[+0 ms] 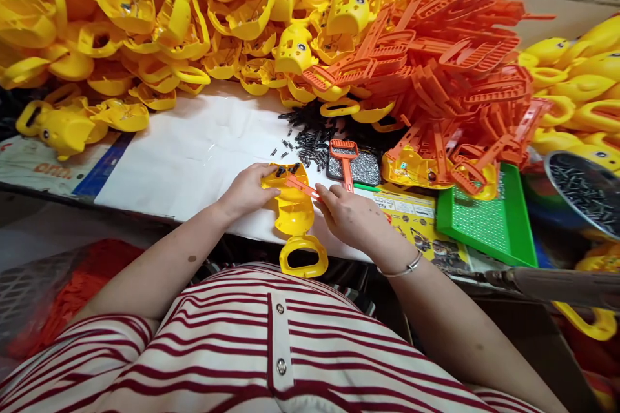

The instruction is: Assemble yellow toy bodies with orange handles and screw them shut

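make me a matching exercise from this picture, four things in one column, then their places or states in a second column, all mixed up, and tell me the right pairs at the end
Things
1. Yellow shell near the middle of the view
2. Orange strip over that shell
3. Green tray
4. Bracelet

Places and states
A. Perforated, with no hand on it
B. Held at one end by the right hand
C. Worn on the right wrist
D. Held at its side by the left hand

Right pairs: 1-D, 2-B, 3-A, 4-C
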`<state>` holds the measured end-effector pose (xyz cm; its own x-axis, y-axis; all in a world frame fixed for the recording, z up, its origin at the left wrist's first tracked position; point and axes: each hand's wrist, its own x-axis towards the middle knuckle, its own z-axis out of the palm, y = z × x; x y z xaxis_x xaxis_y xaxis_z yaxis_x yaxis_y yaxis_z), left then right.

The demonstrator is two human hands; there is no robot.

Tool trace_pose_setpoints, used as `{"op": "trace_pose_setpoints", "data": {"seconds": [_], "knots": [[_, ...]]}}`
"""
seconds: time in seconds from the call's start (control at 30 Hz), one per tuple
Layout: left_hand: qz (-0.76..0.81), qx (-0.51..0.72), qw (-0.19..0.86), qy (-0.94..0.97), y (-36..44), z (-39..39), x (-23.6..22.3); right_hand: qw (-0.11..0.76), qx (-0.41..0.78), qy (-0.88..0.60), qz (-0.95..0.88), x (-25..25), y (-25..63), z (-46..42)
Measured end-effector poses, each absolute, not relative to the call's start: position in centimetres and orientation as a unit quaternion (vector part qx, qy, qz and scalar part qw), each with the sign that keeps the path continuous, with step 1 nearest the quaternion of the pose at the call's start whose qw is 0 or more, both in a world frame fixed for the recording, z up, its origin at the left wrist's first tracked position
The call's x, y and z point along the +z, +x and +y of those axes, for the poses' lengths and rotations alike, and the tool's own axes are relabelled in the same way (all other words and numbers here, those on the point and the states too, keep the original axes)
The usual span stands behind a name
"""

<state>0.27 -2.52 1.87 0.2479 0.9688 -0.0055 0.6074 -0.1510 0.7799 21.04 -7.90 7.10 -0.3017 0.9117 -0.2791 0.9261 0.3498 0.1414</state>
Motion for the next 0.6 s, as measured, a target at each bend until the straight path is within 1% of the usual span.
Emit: {"op": "trace_pose_setpoints", "data": {"seconds": [0.23, 0.3, 0.47, 0.6], "knots": [[0.556, 0.250, 0.321, 0.725, 0.3, -2.8, 2.4, 0.123, -0.031, 0.587, 0.800, 7.2, 20.9, -7.3], [0.555, 0.247, 0.317, 0.728, 0.4, -2.8, 2.4, 0.114, -0.066, 0.588, 0.798, 7.3, 20.7, -7.1], [0.562, 0.240, 0.322, 0.723, 0.4, -2.8, 2.2, 0.069, -0.200, 0.589, 0.780, 7.3, 20.6, -6.9], [0.560, 0.245, 0.317, 0.726, 0.5, -2.8, 2.2, 0.041, -0.245, 0.593, 0.766, 6.5, 20.6, -7.2]]}}
